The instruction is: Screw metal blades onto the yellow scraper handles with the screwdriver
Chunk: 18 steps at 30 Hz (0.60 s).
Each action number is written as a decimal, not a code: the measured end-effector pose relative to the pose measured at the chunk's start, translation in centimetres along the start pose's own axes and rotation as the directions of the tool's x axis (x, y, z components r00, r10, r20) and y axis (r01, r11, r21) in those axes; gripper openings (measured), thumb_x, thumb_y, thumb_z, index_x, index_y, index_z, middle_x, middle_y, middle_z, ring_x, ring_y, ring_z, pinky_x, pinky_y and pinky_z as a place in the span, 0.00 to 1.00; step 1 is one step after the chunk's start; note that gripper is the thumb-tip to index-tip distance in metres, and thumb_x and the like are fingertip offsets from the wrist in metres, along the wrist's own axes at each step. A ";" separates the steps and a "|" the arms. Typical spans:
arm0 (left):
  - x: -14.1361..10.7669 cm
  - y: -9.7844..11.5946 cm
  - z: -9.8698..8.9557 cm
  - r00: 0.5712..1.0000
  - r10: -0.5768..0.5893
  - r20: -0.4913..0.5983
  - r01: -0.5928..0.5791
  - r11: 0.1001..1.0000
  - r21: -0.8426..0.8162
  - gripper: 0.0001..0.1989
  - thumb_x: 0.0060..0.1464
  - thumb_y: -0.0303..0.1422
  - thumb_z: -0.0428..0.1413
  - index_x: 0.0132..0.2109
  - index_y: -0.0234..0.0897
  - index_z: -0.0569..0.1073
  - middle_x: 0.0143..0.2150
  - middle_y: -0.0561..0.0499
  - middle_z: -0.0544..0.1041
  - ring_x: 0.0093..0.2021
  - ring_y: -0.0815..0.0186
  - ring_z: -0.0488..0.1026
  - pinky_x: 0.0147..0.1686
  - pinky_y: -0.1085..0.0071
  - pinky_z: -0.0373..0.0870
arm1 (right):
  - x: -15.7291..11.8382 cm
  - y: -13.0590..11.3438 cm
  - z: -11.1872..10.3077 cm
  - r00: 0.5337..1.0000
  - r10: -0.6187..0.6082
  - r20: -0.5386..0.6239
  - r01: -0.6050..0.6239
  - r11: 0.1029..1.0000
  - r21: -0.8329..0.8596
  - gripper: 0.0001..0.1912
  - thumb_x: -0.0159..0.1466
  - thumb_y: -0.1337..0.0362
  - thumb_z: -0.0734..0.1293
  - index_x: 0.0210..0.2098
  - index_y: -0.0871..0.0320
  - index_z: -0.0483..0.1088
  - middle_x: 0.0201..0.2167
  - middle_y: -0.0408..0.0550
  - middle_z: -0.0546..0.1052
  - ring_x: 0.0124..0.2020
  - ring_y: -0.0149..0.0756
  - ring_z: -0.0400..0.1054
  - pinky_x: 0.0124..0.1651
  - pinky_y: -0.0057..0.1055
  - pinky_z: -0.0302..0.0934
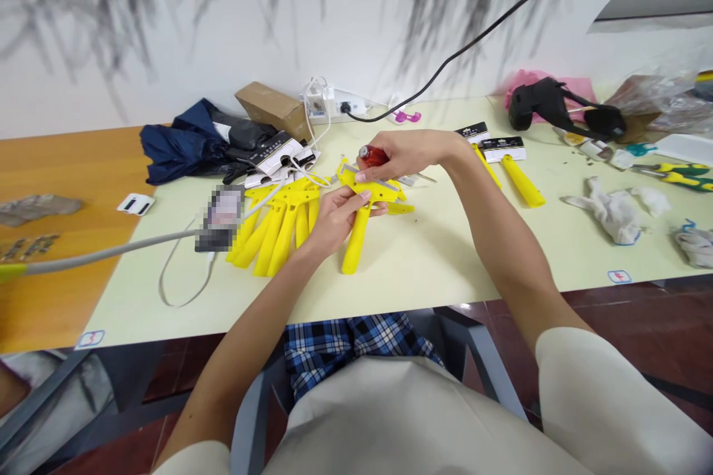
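My left hand (334, 221) is closed on a yellow scraper (357, 237), whose handle points down toward me above the table. A metal strip lies along the scraper's wide head. My right hand (402, 154) is closed around a screwdriver (374, 156) with a red handle, and its thumb and fingertips rest at the scraper's head. Most of the screwdriver's shaft is hidden; a thin metal tip shows to the right of the hand. Several more yellow scrapers (281, 234) lie side by side just left of my left hand. Another yellow piece shows partly behind the held scraper.
Packaged yellow scrapers (523, 182) with black-and-white cards lie to the right. Behind are a dark blue umbrella (181, 141), a cardboard box (272, 110) and a power strip (328, 105). A grey cable (128, 243) crosses at left. Pliers (679, 172) and crumpled gloves (607, 211) lie far right.
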<state>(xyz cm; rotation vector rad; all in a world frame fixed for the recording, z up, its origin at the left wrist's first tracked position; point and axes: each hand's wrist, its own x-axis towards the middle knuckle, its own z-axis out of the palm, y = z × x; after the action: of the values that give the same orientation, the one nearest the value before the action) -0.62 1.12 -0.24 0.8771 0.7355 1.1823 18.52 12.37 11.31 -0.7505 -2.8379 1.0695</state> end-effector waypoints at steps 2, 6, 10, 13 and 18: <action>0.0 0.0 0.1 1.000 -0.004 0.004 0.004 1.000 0.000 0.23 0.50 0.45 0.80 0.39 0.33 0.80 0.39 0.44 0.86 0.49 0.46 0.90 0.60 0.45 0.87 | 0.0 0.0 -0.1 1.000 0.005 0.008 -0.005 1.000 -0.016 0.26 0.79 0.50 0.71 0.30 0.56 0.63 0.23 0.35 0.60 0.26 0.26 0.50 0.29 0.31 0.44; -0.1 -0.1 0.2 1.000 -0.005 0.019 0.005 1.000 0.012 0.23 0.50 0.46 0.80 0.38 0.34 0.79 0.40 0.44 0.86 0.52 0.45 0.90 0.62 0.45 0.86 | -0.3 0.0 -0.3 0.998 0.048 0.032 -0.046 0.998 -0.034 0.26 0.79 0.49 0.70 0.30 0.56 0.63 0.23 0.35 0.61 0.25 0.26 0.51 0.29 0.32 0.43; -0.1 -0.3 0.1 1.000 0.000 0.028 0.000 1.000 0.010 0.23 0.50 0.44 0.80 0.39 0.34 0.80 0.39 0.45 0.86 0.52 0.45 0.90 0.63 0.44 0.85 | -0.5 -0.3 -0.5 0.996 0.073 0.043 -0.071 0.997 -0.030 0.27 0.78 0.48 0.72 0.30 0.56 0.63 0.23 0.35 0.60 0.25 0.26 0.49 0.29 0.33 0.41; -0.1 -0.4 0.1 0.999 0.004 0.032 -0.005 1.000 0.010 0.23 0.49 0.44 0.80 0.39 0.34 0.81 0.37 0.47 0.85 0.51 0.45 0.90 0.63 0.43 0.85 | -0.7 -0.4 -0.6 0.996 0.074 0.059 -0.073 0.997 -0.015 0.27 0.77 0.48 0.73 0.30 0.57 0.64 0.23 0.34 0.58 0.26 0.26 0.48 0.30 0.34 0.41; -0.2 -0.3 0.1 0.999 0.005 0.035 -0.006 1.000 0.022 0.23 0.50 0.45 0.80 0.39 0.34 0.82 0.38 0.46 0.86 0.50 0.46 0.90 0.63 0.44 0.86 | -0.9 -0.6 -0.7 0.990 0.120 0.071 -0.117 0.992 -0.037 0.28 0.74 0.46 0.76 0.29 0.57 0.63 0.23 0.34 0.57 0.26 0.26 0.47 0.30 0.34 0.40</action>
<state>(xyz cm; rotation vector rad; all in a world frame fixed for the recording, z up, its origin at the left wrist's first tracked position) -0.41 0.82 -0.47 0.9170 0.7191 1.1629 19.19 12.00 12.40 -0.9119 -2.9118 1.0889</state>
